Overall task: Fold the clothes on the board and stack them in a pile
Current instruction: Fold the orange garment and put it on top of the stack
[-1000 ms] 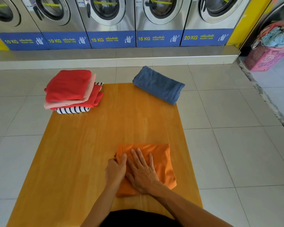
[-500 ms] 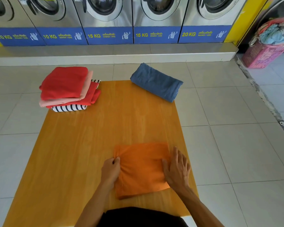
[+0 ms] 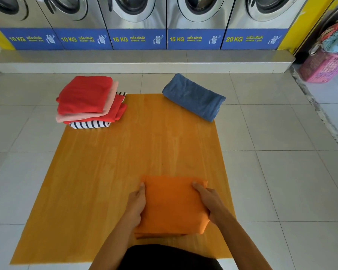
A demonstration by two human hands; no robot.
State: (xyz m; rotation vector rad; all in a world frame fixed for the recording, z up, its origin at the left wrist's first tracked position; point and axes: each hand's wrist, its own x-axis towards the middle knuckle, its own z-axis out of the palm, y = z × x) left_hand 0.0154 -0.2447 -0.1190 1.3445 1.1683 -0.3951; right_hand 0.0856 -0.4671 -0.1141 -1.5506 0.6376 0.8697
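Observation:
A folded orange garment (image 3: pixel 172 205) lies on the near part of the wooden board (image 3: pixel 125 162). My left hand (image 3: pixel 137 205) grips its left edge, thumb on top and fingers tucked under. My right hand (image 3: pixel 208 199) grips its right edge the same way. At the board's far left corner stands a pile of folded clothes (image 3: pixel 90 102): red on top, then pink, red and a striped one at the bottom. A rolled blue-grey garment (image 3: pixel 193 97) lies at the far right corner.
A row of washing machines (image 3: pixel 164 22) on a raised step lines the far wall. A pink laundry basket (image 3: pixel 324 65) full of clothes stands at the right. Tiled floor surrounds the board.
My right hand slid from the garment's top to its right edge, then both hands curled around the garment's sides. The garment looks slightly raised at its near edge.

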